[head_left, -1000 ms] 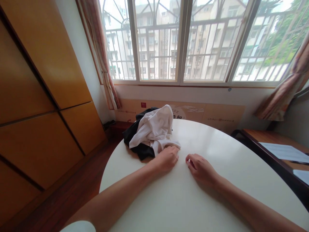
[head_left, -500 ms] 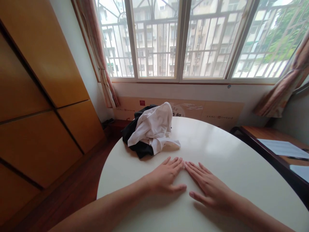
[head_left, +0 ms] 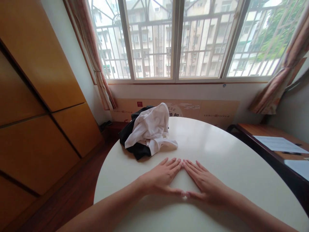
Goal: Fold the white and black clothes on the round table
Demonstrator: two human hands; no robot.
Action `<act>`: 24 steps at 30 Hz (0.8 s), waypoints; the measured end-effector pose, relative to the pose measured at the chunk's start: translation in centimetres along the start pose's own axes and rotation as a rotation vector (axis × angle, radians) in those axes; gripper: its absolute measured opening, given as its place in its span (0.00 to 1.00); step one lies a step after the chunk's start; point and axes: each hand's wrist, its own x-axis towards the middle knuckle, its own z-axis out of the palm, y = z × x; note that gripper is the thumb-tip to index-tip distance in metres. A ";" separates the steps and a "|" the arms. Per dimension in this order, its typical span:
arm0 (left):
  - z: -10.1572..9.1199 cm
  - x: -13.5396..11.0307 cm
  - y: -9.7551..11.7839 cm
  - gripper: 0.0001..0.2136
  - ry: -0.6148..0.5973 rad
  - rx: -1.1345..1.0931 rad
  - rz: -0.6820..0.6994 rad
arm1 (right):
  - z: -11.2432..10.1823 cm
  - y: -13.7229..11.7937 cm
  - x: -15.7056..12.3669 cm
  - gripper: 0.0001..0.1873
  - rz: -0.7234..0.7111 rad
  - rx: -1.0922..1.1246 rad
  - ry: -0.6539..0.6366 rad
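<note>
My left hand (head_left: 163, 178) lies flat on the white round table (head_left: 217, 141), palm down, fingers stretched out. Mirroring it, my right hand (head_left: 204, 181) rests flat with its fingers extended. The index fingertips meet or nearly meet, and the thumb tips are close together below them, framing a patch of tabletop. Neither hand holds anything. Beyond my left hand sits a crumpled heap of clothing: a white garment (head_left: 154, 124) on top of a black garment (head_left: 138, 150). How the two are folded into each other is hidden.
Wooden cabinets (head_left: 65, 132) stand at the left. A barred window (head_left: 152, 45) with tied curtains (head_left: 103, 87) is behind the table, above a beige printed panel (head_left: 212, 111). To the right, a brown side table (head_left: 256, 129) carries paper sheets (head_left: 277, 143) and a dark pen (head_left: 291, 153).
My thumbs have come together, and the fingertips have closed the small gap between them. The whole view has shifted slightly; the clothing heap stays where it was on the table.
</note>
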 end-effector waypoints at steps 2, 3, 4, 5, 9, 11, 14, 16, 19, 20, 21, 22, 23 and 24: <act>0.2 0.1 -0.1 0.51 0.004 0.004 -0.001 | -0.1 -0.1 0.1 0.51 0.010 -0.001 -0.014; 0.2 0.1 -0.1 0.51 0.005 0.005 -0.001 | -0.1 -0.1 0.1 0.52 0.014 0.002 -0.022; 0.2 0.1 -0.1 0.51 0.006 0.006 -0.001 | -0.2 -0.2 0.1 0.53 0.017 0.006 -0.026; 0.2 0.1 -0.1 0.51 0.005 0.007 -0.001 | -0.2 -0.2 0.0 0.53 0.019 0.011 -0.026; 0.2 0.0 -0.2 0.51 -0.001 0.020 -0.004 | -0.3 -0.3 -0.1 0.54 0.028 0.006 -0.031; 0.3 0.0 -0.3 0.51 0.002 0.021 -0.009 | -0.2 -0.3 -0.1 0.55 0.031 0.002 -0.038; 0.4 0.0 -0.3 0.51 0.011 0.010 -0.018 | -0.1 -0.3 -0.1 0.55 0.020 0.006 -0.023; 0.4 -0.1 -0.2 0.52 0.013 0.003 -0.020 | 0.1 -0.2 0.0 0.54 0.015 0.000 -0.014; 0.3 -0.1 0.0 0.52 0.018 -0.004 -0.019 | 0.2 0.0 0.0 0.53 0.011 -0.010 -0.013; 0.2 -0.2 0.1 0.52 0.022 -0.006 -0.019 | 0.3 0.0 0.0 0.53 0.006 -0.009 -0.012; 0.1 -0.2 0.2 0.52 0.024 -0.007 -0.019 | 0.3 0.1 0.0 0.53 0.000 -0.007 -0.010; 0.1 -0.2 0.3 0.52 0.024 -0.007 -0.020 | 0.4 0.1 0.0 0.53 -0.004 -0.005 -0.006; 0.0 -0.3 0.4 0.52 0.025 -0.007 -0.021 | 0.4 0.2 0.0 0.53 -0.006 -0.002 -0.005; -0.1 -0.3 0.5 0.51 0.024 -0.008 -0.022 | 0.4 0.2 0.0 0.53 -0.005 -0.001 -0.008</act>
